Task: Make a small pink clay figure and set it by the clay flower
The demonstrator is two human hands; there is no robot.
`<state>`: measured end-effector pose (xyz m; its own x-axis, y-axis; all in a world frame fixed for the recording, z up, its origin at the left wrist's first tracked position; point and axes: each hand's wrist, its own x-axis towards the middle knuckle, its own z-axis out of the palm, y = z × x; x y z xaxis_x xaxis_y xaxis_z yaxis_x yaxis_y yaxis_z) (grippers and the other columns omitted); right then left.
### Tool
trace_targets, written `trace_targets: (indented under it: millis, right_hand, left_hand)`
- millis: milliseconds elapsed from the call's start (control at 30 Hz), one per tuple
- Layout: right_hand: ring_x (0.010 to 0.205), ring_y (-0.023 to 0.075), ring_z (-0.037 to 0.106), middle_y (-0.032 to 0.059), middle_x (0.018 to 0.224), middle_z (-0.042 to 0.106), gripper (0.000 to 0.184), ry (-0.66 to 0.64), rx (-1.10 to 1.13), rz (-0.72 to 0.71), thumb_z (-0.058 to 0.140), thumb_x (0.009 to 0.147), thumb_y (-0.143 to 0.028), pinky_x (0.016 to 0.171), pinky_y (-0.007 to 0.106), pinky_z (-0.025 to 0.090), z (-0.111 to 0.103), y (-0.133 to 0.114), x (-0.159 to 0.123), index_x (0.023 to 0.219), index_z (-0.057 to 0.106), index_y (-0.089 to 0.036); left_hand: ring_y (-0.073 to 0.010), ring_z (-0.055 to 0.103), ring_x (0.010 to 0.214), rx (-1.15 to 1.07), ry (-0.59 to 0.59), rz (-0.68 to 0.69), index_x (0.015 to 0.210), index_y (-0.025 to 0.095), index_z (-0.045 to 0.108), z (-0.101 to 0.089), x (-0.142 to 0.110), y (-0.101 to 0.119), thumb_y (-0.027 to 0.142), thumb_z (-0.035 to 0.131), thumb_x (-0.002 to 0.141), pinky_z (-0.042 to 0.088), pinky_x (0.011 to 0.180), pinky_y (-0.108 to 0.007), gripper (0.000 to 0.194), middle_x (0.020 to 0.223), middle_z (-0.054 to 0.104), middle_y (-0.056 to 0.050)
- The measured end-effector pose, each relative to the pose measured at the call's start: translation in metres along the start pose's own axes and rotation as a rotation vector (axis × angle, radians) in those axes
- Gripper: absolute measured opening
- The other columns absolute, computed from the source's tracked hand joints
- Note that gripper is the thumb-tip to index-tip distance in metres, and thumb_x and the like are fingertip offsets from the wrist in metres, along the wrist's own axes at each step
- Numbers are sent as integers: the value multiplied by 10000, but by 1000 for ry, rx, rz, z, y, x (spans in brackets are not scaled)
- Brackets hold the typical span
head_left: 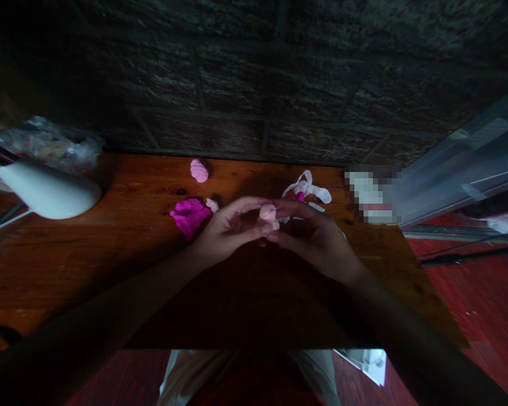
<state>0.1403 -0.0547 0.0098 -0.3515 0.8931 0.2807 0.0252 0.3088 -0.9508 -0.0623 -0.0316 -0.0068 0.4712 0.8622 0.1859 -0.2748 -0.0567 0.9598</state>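
Observation:
Between my two hands, above the wooden table, is a small lump of pale pink modelling clay. The fingers and thumb of my left hand close on it from the left. From the right, my right hand pinches the same piece. A magenta clay lump lies on the table left of my left hand, with a small pale pink bit beside it. Farther back sits a pink clay lump. Behind my right hand are white curled strips and a small magenta piece, partly covered.
A white lamp head stands at the left of the wooden table, with crumpled clear plastic behind it. A dark stone-like wall borders the back. At the right are a blurred-out item and a translucent panel.

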Motion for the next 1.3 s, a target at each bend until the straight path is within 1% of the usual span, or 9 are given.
trace_targets:
  millis: [133,267,367,500,700,933,1033,1200,1300]
  right_hand:
    - [1009,193,767,89,1191,785,468,37,-92,52,809,848,-237,881,352,644,-5,2,0,1296,678,-208]
    - [1014,205,774,78,1176,809,350,36,-186,107,787,856,-252,921,376,622,-4,3,1,1199,741,-198]
    - [1000,211,780,56,1130,822,271,-3,-177,105,772,854,-231,923,385,616,-1,4,1,1124,765,-207]
    - [1018,222,771,73,1120,808,277,-3,-159,167,787,832,-239,945,391,608,3,9,0,1103,738,-200]
    - [991,214,772,62,1131,789,491,-37,-166,211,778,824,-232,903,386,616,4,18,-3,1289,619,-238]
    - [990,213,762,60,1161,780,496,-89,-394,111,762,840,-195,894,382,607,1,11,-2,1318,634,-232]
    - [987,209,760,68,1166,777,497,-99,-393,103,761,842,-189,884,372,610,2,11,-2,1321,635,-219]
    - [986,204,767,48,1124,787,494,-120,-222,180,784,845,-230,886,379,614,5,9,-4,1308,612,-244]
    - [1017,206,778,43,1112,793,509,-113,-42,255,812,831,-275,889,368,623,8,6,-5,1281,575,-252]
  left_hand:
    - [-204,731,955,441,-22,26,1231,186,702,-15,3,25,415,719,923,601,774,-279,384,1208,760,-105]
    - [-249,702,909,1087,120,75,1150,182,770,-48,8,58,498,641,955,548,876,-368,393,1042,790,-109]
    - [-267,701,860,1310,-39,-64,1172,165,763,-70,9,66,529,710,883,524,858,-385,468,953,781,-112]
    - [-251,695,926,1376,-258,-127,1090,167,767,-81,9,60,448,655,903,528,895,-379,355,1045,755,-112]
    - [-277,686,1080,1364,-320,-99,1037,170,751,-84,8,59,436,648,898,522,1005,-433,318,1227,712,-131]
    - [-290,676,1153,1359,-380,-86,852,175,713,-79,8,66,347,651,893,506,1026,-429,188,1282,699,-122]
    - [-275,668,1178,1328,-351,-5,966,178,741,-69,7,67,350,596,940,493,1043,-418,225,1274,708,-115]
    - [-235,721,869,1357,-234,12,1071,177,761,-50,6,50,414,483,1020,550,892,-397,369,944,777,-78]
    - [-282,719,1054,1408,-209,42,1096,172,769,-41,4,36,330,517,997,548,971,-433,313,1094,781,-109]
